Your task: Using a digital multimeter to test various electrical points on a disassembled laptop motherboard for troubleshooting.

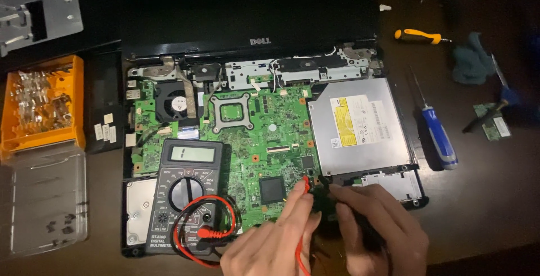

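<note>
Now left hand (275, 242) fingers pinch a red probe (306, 183); right hand (379, 231) seemingly grips a black probe (323, 189) on motherboard (264, 135).

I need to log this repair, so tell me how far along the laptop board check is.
Done: the laptop is opened, its green motherboard bare, and the multimeter is on, resting on the board. In hand: the left hand holds the red probe to the board's lower right, the right hand a black probe beside it. Left: the optical drive and fan remain in place, and two screwdrivers lie unused.
</note>
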